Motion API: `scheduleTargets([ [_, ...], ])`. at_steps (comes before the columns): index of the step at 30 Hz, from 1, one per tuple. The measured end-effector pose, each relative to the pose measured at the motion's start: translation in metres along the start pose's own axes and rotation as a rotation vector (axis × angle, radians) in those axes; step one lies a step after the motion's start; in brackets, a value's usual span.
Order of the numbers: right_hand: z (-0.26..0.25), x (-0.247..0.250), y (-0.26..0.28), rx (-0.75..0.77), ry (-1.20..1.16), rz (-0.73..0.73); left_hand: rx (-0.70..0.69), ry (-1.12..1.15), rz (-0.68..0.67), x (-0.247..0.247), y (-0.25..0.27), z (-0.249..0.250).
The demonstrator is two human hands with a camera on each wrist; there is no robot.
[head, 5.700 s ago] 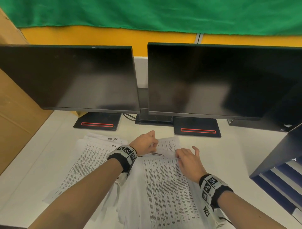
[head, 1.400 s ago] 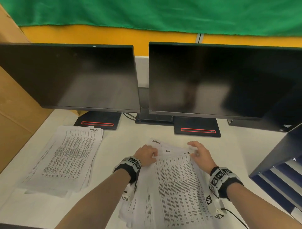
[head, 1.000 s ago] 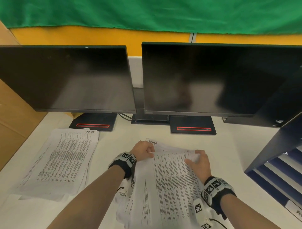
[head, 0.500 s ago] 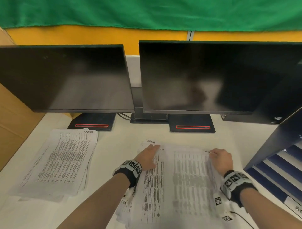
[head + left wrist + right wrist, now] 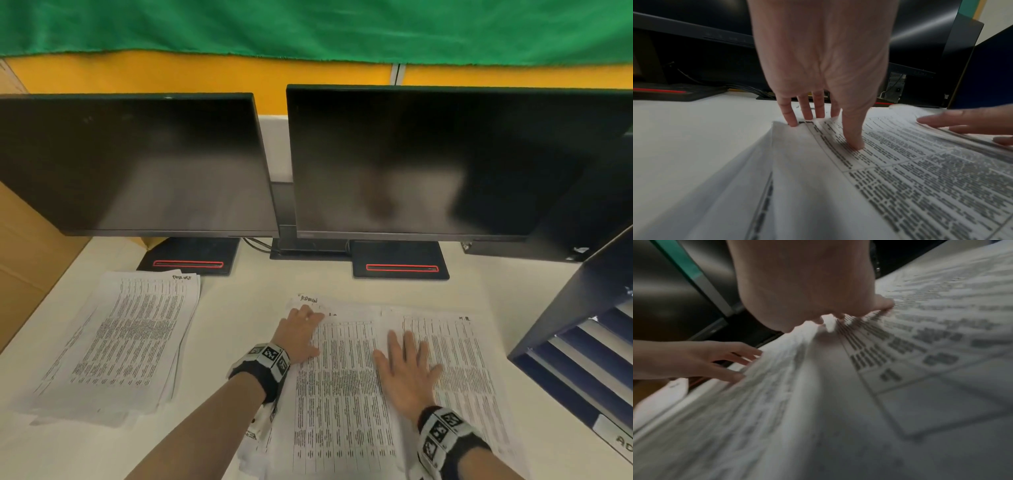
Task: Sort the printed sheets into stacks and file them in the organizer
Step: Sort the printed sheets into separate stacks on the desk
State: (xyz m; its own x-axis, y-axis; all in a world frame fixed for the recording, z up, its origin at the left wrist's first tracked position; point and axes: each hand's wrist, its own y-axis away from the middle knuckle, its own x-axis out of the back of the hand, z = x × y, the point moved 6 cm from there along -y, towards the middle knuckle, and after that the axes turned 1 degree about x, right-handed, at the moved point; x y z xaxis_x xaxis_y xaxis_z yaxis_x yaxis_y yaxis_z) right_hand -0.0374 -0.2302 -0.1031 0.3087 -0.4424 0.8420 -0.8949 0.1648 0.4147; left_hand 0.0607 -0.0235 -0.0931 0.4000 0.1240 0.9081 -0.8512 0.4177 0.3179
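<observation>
A middle pile of printed sheets (image 5: 339, 394) lies in front of me on the white desk. My left hand (image 5: 301, 329) presses its top left corner with straight fingers; the thumb (image 5: 853, 139) is flat on the print. My right hand (image 5: 404, 359) lies flat with fingers spread, where the pile meets a single sheet (image 5: 466, 363) laid at its right. A separate stack of sheets (image 5: 120, 339) sits at the left. The dark blue organizer (image 5: 575, 308) stands at the right edge, its slots (image 5: 582, 373) facing me. The right wrist view is blurred.
Two dark monitors (image 5: 137, 164) (image 5: 428, 161) stand at the back on black bases (image 5: 399, 265). A cardboard box (image 5: 24, 260) borders the desk on the left. Bare desk (image 5: 236, 308) shows between the left stack and the middle pile.
My right hand carried the top sheet to the right of the pile, let it go, and came back left with fingers spread flat. The left hand stayed on the pile's top corner.
</observation>
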Motion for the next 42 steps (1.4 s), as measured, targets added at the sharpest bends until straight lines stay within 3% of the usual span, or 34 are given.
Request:
scheduleTargets([
  [8,0.032,0.023,-0.022,-0.018,0.033,-0.032,0.079,0.026,0.008,0.006,0.015,-0.040],
  [10,0.026,0.028,-0.024,0.004,0.058,0.041,0.089,0.023,0.022,0.010,0.017,-0.044],
  [13,-0.013,0.048,-0.019,0.176,-0.022,0.333,0.058,-0.006,0.107,0.018,0.017,-0.038],
  [14,-0.030,0.051,-0.017,0.256,-0.081,0.369,0.040,-0.026,0.137,0.021,0.018,-0.035],
  [19,-0.084,0.044,-0.023,0.493,-0.063,0.303,-0.048,-0.131,0.241,0.028,0.027,-0.021],
  [24,-0.083,0.041,-0.024,0.497,0.027,0.361,-0.095,-0.018,0.255,0.032,0.029,-0.019],
  [28,-0.078,0.037,-0.020,0.520,0.098,0.340,-0.011,0.147,0.280,0.050,0.018,-0.027],
  [34,-0.068,0.035,-0.021,0.443,0.036,0.318,-0.030,-0.121,0.158,0.066,0.007,-0.031],
  [38,-0.060,0.038,-0.025,0.408,-0.079,0.340,-0.064,-0.128,0.229,0.073,0.008,-0.026],
  [42,-0.058,0.042,-0.026,0.436,-0.116,0.372,-0.188,-0.130,0.344,0.072,0.015,-0.025],
])
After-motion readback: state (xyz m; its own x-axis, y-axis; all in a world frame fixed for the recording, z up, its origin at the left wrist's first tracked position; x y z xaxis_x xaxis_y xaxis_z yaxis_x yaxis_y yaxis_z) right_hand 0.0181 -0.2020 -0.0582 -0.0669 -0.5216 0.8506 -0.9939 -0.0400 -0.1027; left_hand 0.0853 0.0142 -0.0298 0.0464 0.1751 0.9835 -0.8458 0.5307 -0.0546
